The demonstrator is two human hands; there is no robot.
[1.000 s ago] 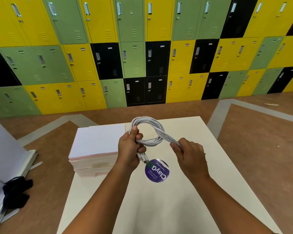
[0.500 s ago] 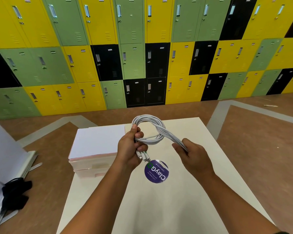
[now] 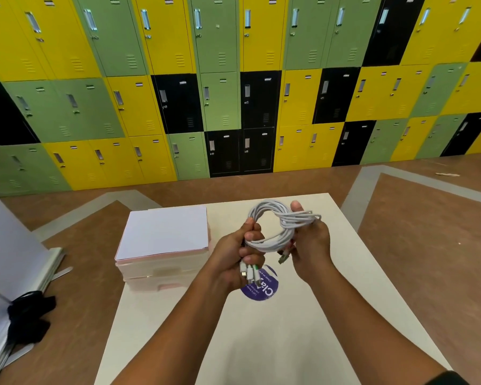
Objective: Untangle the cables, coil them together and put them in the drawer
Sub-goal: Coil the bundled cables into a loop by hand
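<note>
A bundle of white cables [image 3: 272, 218] forms a loop held in the air above the cream table [image 3: 303, 329]. My left hand [image 3: 233, 257] grips the loop's near left side, and several plug ends hang below its fist. My right hand [image 3: 313, 245] grips the loop's right side, where the strands bunch into a tight bend beside the raised thumb. One green-tipped plug dangles between the hands. A small pale drawer unit [image 3: 161, 273] with a white top stands on the table's left part, its drawers closed.
A round purple sticker [image 3: 264, 290] lies on the table under the hands. A wall of yellow, green and black lockers [image 3: 233, 93] fills the background. A white board [image 3: 6, 259] and a black object [image 3: 28, 315] are on the floor at left.
My right hand has lifted and folded the stretched cable length back onto the loop. The left hand keeps its grip. The bundle is now more compact.
</note>
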